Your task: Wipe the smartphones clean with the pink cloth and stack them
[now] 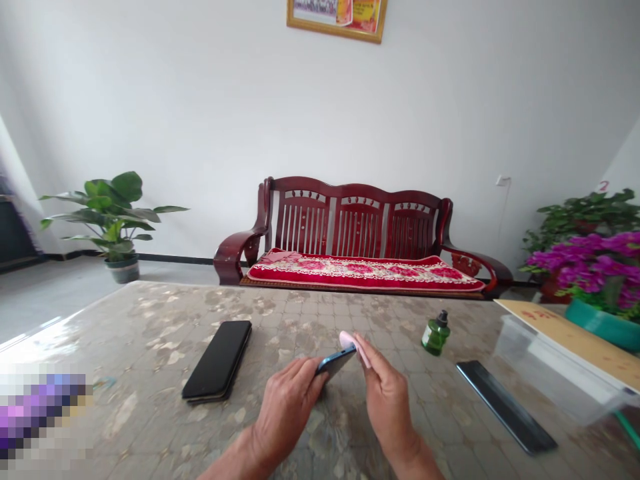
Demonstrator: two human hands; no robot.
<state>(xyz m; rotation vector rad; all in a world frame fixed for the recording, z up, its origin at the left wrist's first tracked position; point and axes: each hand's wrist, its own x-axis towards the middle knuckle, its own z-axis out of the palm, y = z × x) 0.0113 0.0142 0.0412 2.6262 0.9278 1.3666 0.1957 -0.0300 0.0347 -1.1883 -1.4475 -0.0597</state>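
Above the table, my left hand [290,400] is closed round a blue-edged smartphone [336,361], which is tilted with its right end raised. My right hand [387,393] presses a pale pink pad or cloth [349,340] against that raised end, fingers straight and close together. Part of the pad is hidden behind the fingers. A dark phone [219,363] lies flat to the left of my hands. On the right another dark phone [505,407] lies near a green bottle [436,333] with a black top.
The table [165,427] has a patterned cover. At its right stand a clear plastic box [537,373] with a tan board [575,340] across it and a teal flower pot [600,323]. Beyond the table are a wooden bench [355,220] and a potted plant [123,267].
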